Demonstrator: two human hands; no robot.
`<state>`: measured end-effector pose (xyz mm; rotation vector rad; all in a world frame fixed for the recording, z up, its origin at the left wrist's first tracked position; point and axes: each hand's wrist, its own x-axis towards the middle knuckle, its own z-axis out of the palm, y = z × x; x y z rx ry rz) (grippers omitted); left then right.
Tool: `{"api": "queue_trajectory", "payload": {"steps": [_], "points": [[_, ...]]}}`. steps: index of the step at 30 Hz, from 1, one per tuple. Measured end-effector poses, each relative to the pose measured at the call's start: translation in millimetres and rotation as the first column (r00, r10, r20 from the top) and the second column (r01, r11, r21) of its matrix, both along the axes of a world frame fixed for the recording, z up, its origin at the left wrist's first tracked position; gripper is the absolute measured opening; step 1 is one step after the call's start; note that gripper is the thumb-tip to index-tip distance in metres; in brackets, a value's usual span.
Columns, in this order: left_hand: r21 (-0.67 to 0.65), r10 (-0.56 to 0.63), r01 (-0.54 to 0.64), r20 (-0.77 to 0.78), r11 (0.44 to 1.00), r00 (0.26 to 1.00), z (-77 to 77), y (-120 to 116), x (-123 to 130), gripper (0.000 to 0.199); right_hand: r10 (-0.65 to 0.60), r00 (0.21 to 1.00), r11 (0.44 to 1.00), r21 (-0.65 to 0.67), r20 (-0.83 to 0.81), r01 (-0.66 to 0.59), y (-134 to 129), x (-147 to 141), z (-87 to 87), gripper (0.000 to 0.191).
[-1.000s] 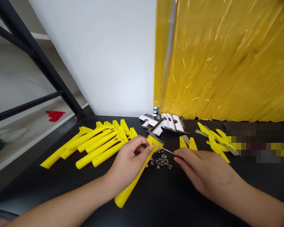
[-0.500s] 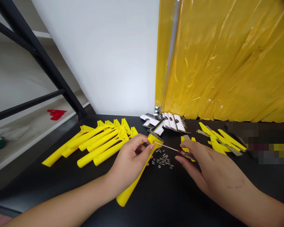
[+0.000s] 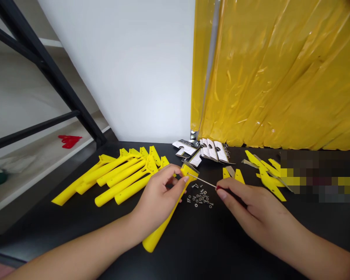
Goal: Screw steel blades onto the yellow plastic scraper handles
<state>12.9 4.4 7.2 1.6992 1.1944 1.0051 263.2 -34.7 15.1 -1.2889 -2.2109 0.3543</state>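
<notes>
- My left hand is closed on the head end of a yellow plastic scraper, thumb and fingers pinching it, with the long handle slanting toward me over the black worktop.
- My right hand pinches a slim screwdriver by its dark grip, which shows a touch of red. The thin steel shaft points left, its tip at the scraper's head.
- Between my hands, just past the scraper, small screws, nuts and washers lie scattered on the worktop.
- Left of my left hand, a heap of yellow handles lies side by side.
- Farther right, yellow pieces and metal blades lie together, with a blurred patch covering whatever lies beyond them.
- At the far edge, white cardboard packs stand in a row.
- Beyond, yellow plastic sheeting hangs on the right, beside a white wall.
- Far left, a black metal frame stands by a shelf holding a red piece.
</notes>
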Motion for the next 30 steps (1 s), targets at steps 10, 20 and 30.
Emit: {"api": "queue_trajectory", "payload": {"steps": [10,20,30], "points": [[0.123,0.017,-0.007,-0.084,0.992,0.996,3.4,-2,-1,0.019,-0.037,0.978,0.931,0.362,0.204,-0.04,1,-1,-6.0,0.025],[0.343,0.048,-0.009,-0.104,0.939,0.993,7.4,-7,1,0.008,-0.4,0.618,0.513,-0.724,-0.677,-0.461,1,-8,7.5,0.046],[0.341,0.054,-0.004,-0.138,0.94,0.989,6.8,-6,0,0.015,-0.075,0.992,0.989,-0.139,-0.105,0.06,-5,-11,-4.1,0.027]]}}
